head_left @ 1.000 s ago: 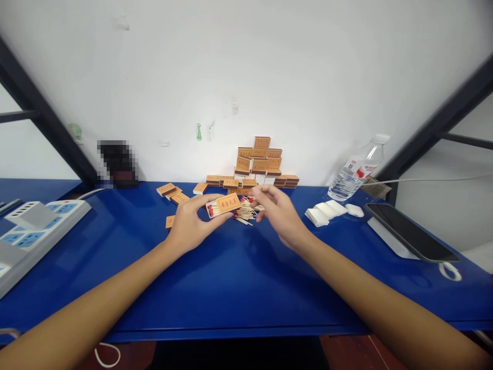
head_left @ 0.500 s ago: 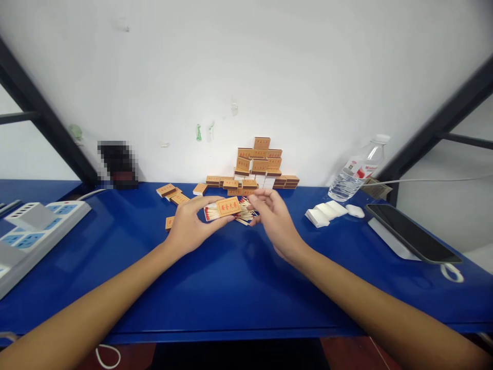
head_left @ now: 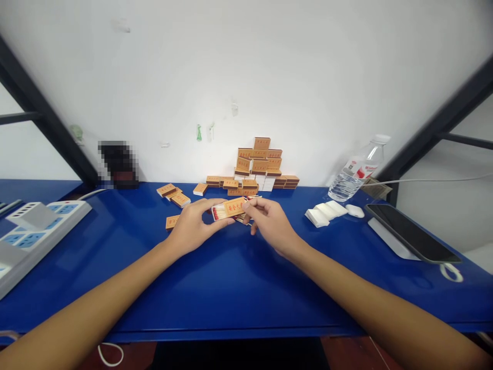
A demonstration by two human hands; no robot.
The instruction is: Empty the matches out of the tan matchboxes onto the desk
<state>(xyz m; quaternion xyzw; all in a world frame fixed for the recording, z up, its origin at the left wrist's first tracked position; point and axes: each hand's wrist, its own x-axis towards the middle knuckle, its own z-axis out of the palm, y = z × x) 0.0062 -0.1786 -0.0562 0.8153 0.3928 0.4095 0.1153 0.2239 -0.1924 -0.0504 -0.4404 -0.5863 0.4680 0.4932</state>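
Observation:
A partly slid-open matchbox (head_left: 233, 206) is held above the table between both hands. My left hand (head_left: 192, 222) grips its left end, where the white tray shows red-tipped matches (head_left: 220, 212). The thumb and fingers of my right hand (head_left: 271, 223) pinch the box's right end. Loose matches (head_left: 245, 220) lie on the table behind and below, partly hidden by the right fingers. Behind the hands rises a stepped stack of matchboxes (head_left: 260, 165) against the wall. Several single matchboxes (head_left: 180, 200) lie to the left of my left hand.
A water bottle (head_left: 356, 169) leans at the back right, beside white folded paper pieces (head_left: 325, 211) and a small white case (head_left: 355, 210). Further right a phone (head_left: 412, 231) rests on a stand. A power strip (head_left: 46, 231) lies along the left of the blue table (head_left: 215, 293).
The matchbox has shifted slightly to the right. My right hand has moved from the loose matches onto the box's right end, and its fingers have closed there.

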